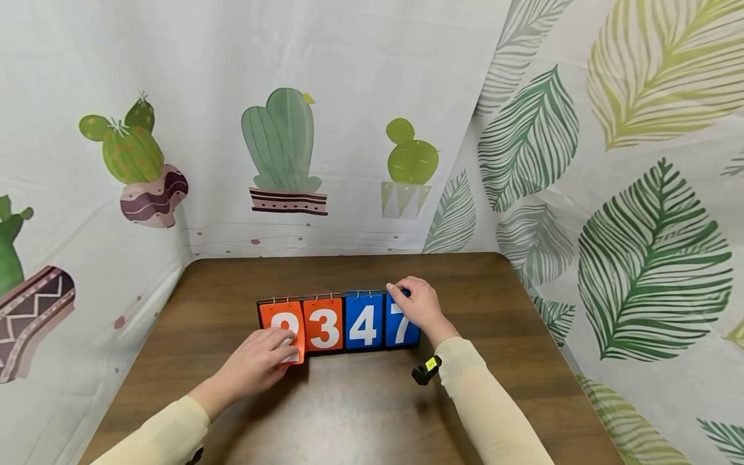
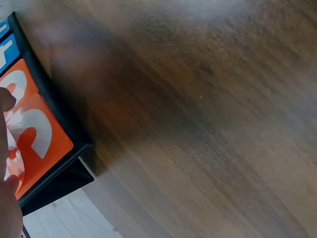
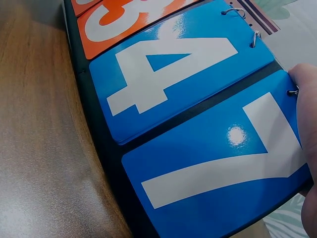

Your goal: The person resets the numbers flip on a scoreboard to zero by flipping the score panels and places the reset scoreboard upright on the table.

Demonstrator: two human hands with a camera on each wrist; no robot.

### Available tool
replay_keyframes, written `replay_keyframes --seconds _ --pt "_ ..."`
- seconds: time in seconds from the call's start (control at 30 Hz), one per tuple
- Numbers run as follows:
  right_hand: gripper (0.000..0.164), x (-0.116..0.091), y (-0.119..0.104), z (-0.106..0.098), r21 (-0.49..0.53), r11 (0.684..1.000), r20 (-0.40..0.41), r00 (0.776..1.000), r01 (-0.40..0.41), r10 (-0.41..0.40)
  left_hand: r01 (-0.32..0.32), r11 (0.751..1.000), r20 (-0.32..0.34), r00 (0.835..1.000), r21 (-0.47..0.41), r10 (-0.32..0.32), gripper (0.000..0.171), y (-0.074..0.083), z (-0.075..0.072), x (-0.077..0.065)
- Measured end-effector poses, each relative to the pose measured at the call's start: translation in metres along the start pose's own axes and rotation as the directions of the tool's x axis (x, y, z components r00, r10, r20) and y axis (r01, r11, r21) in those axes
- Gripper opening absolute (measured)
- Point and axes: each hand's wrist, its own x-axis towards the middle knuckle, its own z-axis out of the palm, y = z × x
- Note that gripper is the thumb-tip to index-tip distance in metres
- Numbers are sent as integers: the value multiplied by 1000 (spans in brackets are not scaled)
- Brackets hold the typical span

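Note:
A tabletop flip scoreboard (image 1: 349, 351) with a black stand shows two orange and two blue number cards hung on metal rings. My left hand (image 1: 256, 360) pinches the lower part of the leftmost orange card (image 1: 267, 316), whose digit is partly behind the fingers. In the left wrist view the flap bends away from an orange card (image 2: 55, 136) beneath it. My right hand (image 1: 421, 303) grips the board's top right corner, thumb beside a ring of the blue 7 card (image 3: 198, 153). Between them hang the orange 3 card (image 1: 311, 309) and the blue 4 card (image 3: 111, 77).
The scoreboard stands on a brown wood-grain table (image 1: 360, 413). Behind the table hangs a white curtain (image 1: 354, 64) printed with cacti, and at the right a leaf-printed curtain (image 1: 540, 245). A small black device (image 1: 426, 371) is at the right wrist.

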Motion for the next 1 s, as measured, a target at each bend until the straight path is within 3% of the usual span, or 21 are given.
replay_keyframes --seconds 0.23,0.5,0.7,0.87,1.0 --pt "40 0 0 1 6 1000 0 1000 -5 5 85 992 124 987 95 -97 43 -1 6 4" --pt "40 -1 0 2 3 1000 2 1000 -26 26 190 959 267 933 210 -243 40 2 11 15" --pt "41 -1 0 2 -4 1000 7 1000 -29 29 262 935 301 896 237 -328 32 6 14 22" --pt "41 0 1 3 -3 999 4 999 -32 32 292 925 297 885 245 -358 32 7 16 21" --pt "41 0 0 2 -2 999 10 999 -37 37 325 914 309 868 242 -390 36 7 18 21"
